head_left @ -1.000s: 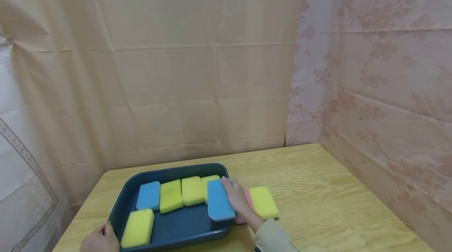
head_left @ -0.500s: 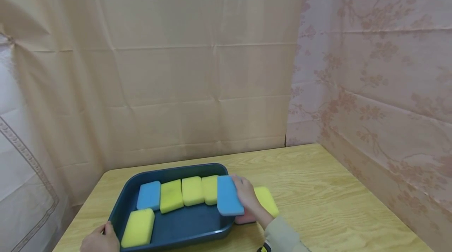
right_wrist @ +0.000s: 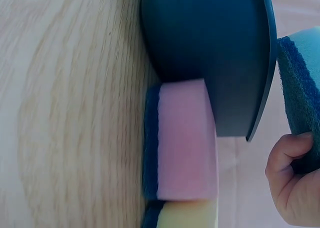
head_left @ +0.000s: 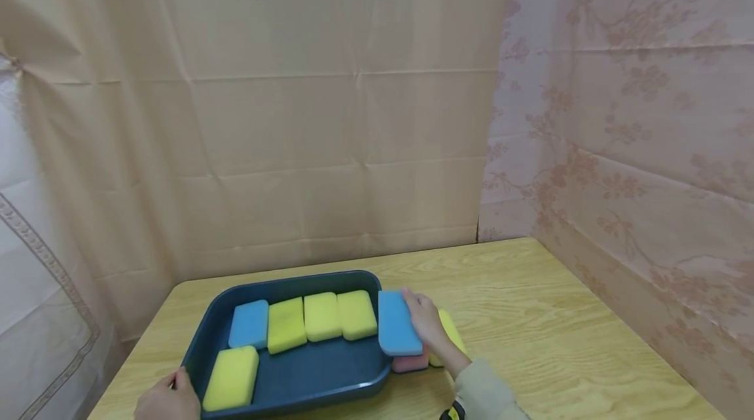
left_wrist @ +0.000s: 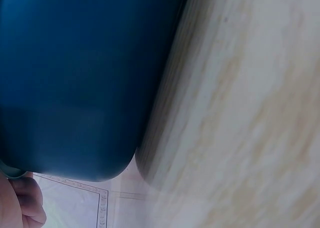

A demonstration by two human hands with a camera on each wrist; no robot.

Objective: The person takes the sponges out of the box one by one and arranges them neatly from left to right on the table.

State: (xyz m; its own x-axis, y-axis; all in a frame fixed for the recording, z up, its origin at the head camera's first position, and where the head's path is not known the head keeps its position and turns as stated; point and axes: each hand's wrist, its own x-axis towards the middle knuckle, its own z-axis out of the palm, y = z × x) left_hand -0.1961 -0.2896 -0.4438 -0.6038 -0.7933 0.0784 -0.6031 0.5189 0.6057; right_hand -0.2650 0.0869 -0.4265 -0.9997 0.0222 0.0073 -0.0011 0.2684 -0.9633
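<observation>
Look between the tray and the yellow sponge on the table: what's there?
The pink sponge lies between the tray and that yellow sponge; the right wrist view shows it.

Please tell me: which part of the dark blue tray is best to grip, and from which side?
I would grip the tray by its rim, which stands raised and flares outward, at both ends. The left hand holds the near left corner. On the right, come from the near corner, because the pink sponge sits beside the right wall, below the rim.
</observation>
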